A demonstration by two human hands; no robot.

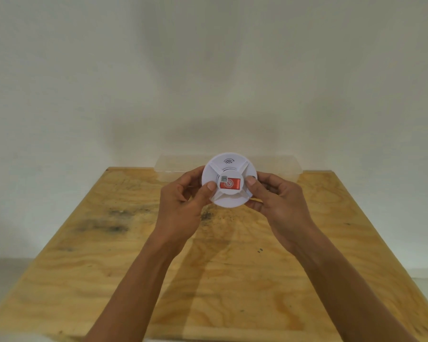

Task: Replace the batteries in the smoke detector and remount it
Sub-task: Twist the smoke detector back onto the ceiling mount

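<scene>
A round white smoke detector (229,166) is held up over the far middle of the table, its front face toward me, with raised ribs in an X and a red sticker on the centre button. My left hand (183,201) grips its left rim, thumb on the face beside the sticker. My right hand (274,196) grips the right rim, thumb on the face too. The detector's back is hidden. No batteries are visible.
A plywood table (109,267) with dark stains fills the lower view. A clear plastic box (277,166) stands at its far edge against the plain wall, right behind the detector.
</scene>
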